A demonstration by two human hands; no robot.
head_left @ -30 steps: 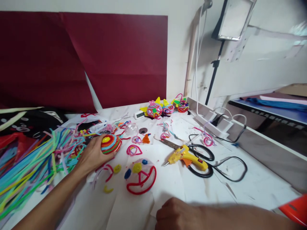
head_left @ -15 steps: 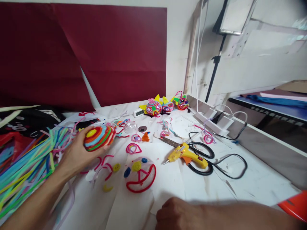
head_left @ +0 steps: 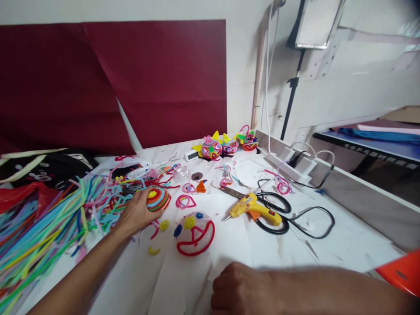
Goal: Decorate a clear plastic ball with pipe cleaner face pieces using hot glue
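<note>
My left hand (head_left: 136, 214) is wrapped round a striped pipe-cleaner ball (head_left: 158, 199), yellow at one end with red, orange, blue and green rings, low over the table's left side. At the bottom edge, my right hand (head_left: 232, 286) rests curled in a fist, with nothing seen in it. Between the hands lies a clear dome (head_left: 196, 236) with a red pipe-cleaner mouth, a yellow coil and blue ovals. Small yellow and pink pieces lie beside it. A pink teardrop loop (head_left: 185, 201) and an orange triangle (head_left: 201, 187) lie beyond.
A yellow glue gun (head_left: 254, 209) lies across black-handled scissors (head_left: 274, 202), its cord looping right. Loose pipe cleaners (head_left: 49, 232) heap at left. Finished pipe-cleaner fish (head_left: 211, 148) stand at the back by a small white timer (head_left: 191, 155). A power strip (head_left: 293, 168) runs along the right edge.
My left hand has carried the striped ball down and to the right, nearer the table. My right fist stays in about the same place. The view has shifted slightly.
</note>
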